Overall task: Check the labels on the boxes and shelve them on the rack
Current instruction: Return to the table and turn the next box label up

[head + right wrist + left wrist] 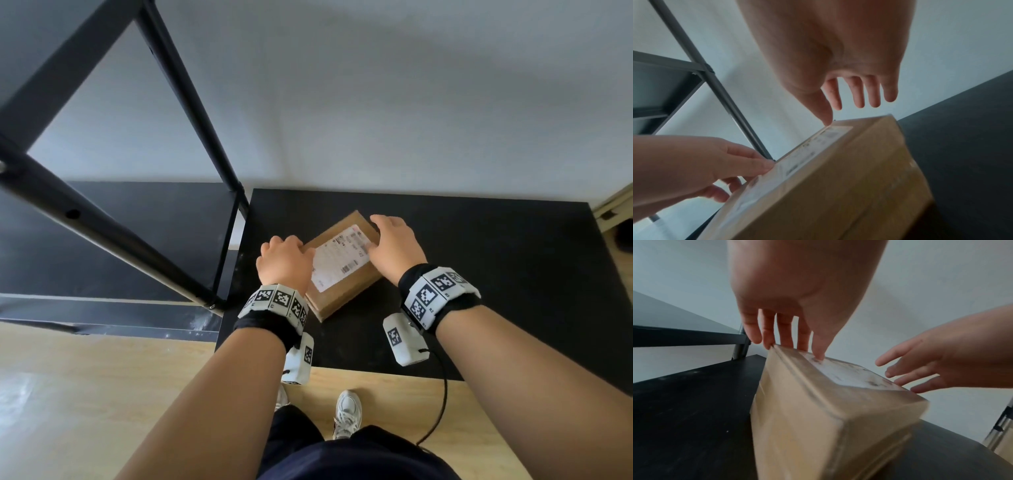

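A brown cardboard box [358, 289] lies flat on the black table [496, 274], turned at an angle, with a white shipping label [337, 262] facing up. My left hand [296, 255] grips the box's left edge: its thumb presses on the label [846, 374] and its fingers [785, 331] run down the side. My right hand [378, 236] rests over the far right corner, thumb tip touching the label's edge [830, 129], fingers [858, 94] straight and spread above the box [849, 178].
A black metal rack [191, 102] stands to the left of the table, its lower shelf [137, 222] dark and bare. The table's right half is open surface. A beige object [613, 205] sits at the far right. Wooden floor, my shoes and a black cable lie below.
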### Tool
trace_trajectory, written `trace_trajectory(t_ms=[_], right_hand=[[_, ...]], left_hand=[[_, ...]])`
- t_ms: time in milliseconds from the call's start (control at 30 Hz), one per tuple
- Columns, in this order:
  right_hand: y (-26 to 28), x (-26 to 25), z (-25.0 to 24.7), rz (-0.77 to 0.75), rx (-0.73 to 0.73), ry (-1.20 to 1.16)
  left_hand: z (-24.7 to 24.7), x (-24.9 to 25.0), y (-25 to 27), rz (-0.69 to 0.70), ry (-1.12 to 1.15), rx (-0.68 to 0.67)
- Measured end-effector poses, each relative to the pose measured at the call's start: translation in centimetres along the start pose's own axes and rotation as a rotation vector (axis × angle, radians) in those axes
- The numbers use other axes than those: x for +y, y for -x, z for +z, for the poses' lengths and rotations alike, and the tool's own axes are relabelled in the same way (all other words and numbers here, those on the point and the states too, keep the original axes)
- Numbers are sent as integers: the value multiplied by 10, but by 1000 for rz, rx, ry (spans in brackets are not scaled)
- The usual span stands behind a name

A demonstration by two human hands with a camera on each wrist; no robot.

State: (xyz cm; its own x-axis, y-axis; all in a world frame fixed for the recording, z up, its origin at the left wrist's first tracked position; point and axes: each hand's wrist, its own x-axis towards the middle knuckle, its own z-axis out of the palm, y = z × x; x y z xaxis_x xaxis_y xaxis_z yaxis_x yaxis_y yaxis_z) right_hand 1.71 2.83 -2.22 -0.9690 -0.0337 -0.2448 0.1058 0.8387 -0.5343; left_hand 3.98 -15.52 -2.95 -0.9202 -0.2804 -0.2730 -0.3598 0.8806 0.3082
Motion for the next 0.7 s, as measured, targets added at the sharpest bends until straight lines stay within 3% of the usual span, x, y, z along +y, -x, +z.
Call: trace_trajectory(t_ms=[100,200,500,700], right_hand=[[6,-1,5,5,17,-19],[11,-6,8,89,-36,-67],[10,-7,28,260,-295,-234],[7,-9,24,305,-285,-338]], left_hand=[[2,-9,0,-123,207,-71],[7,-12,5,-150,351,-82],[11,-4,14,-94,481,-211],[-3,0,15,-70,630,-243]])
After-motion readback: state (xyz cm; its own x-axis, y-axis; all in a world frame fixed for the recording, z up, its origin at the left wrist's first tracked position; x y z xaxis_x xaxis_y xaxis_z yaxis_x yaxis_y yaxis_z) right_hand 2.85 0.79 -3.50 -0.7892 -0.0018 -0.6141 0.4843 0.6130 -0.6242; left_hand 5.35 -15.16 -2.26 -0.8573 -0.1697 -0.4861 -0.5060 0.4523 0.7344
